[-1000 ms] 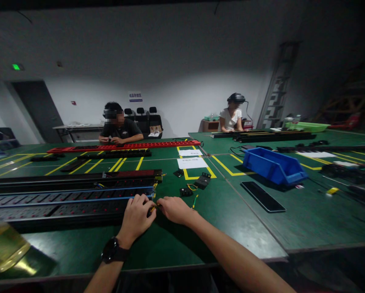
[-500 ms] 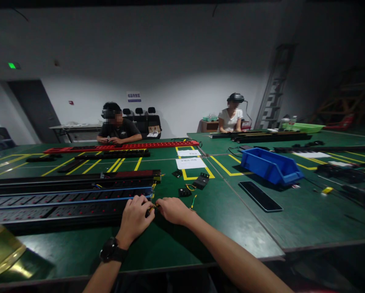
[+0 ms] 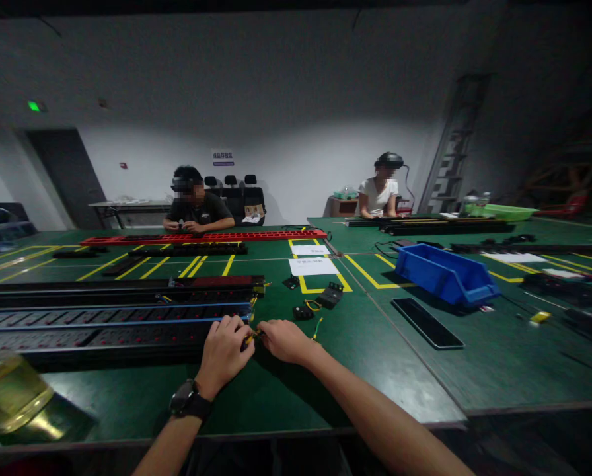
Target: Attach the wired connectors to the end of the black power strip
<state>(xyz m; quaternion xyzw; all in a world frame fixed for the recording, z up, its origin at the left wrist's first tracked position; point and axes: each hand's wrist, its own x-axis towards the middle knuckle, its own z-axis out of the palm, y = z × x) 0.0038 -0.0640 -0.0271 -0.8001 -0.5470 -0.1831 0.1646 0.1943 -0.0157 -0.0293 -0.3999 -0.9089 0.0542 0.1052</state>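
Note:
At the right end of the long black power strips (image 3: pixel 142 337), both of my hands meet over a short bundle of yellow and dark wires (image 3: pixel 253 336). My left hand (image 3: pixel 225 349) is closed, its thumb and fingers pinching the wires beside the strip end. Opposite it, my right hand (image 3: pixel 285 340) is closed on the wire tips, with most of its fingers hidden behind the hand. Small black brackets (image 3: pixel 332 295) and a black socket piece (image 3: pixel 304 312) with a yellow wire loop lie just beyond. A green-yellow wire (image 3: pixel 318 327) lies to the right of my right hand.
A blue bin (image 3: pixel 444 274) and a dark phone-like slab (image 3: pixel 426 322) lie to the right. A bottle of yellow liquid (image 3: pixel 13 393) stands at the near left. Across the table (image 3: pixel 375 390) are a red rail (image 3: pixel 201 237), paper sheets (image 3: pixel 313 266) and two seated people.
The view has shifted slightly, so everything sits a little further right. Both hands stay together at the wires, with only small finger movement.

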